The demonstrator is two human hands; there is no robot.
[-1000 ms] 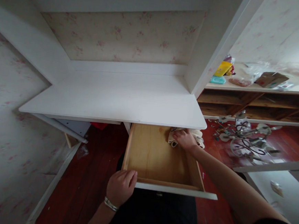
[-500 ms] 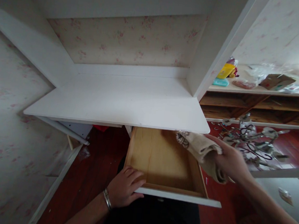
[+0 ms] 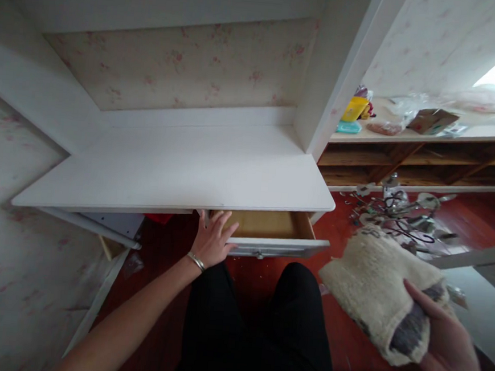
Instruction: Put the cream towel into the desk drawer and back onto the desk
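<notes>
My left hand rests at the left end of the drawer's white front, fingers spread, a bracelet at its wrist. The drawer stands partly out beneath the white desk, and its bare wooden inside shows at the back. Off to the right, my right hand is closed around a folded cream cloth with dark grey patches. The cloth hangs above the floor, apart from the desk.
A low wooden shelf unit along the right wall carries a yellow container, a cardboard box and plastic bags. A dismantled chandelier lies on the red floor. White furniture stands at the right.
The drawer has slid inward under the desk, with my left hand moving along at its front. My right hand has carried the cloth out of the drawer to the right and nearer.
</notes>
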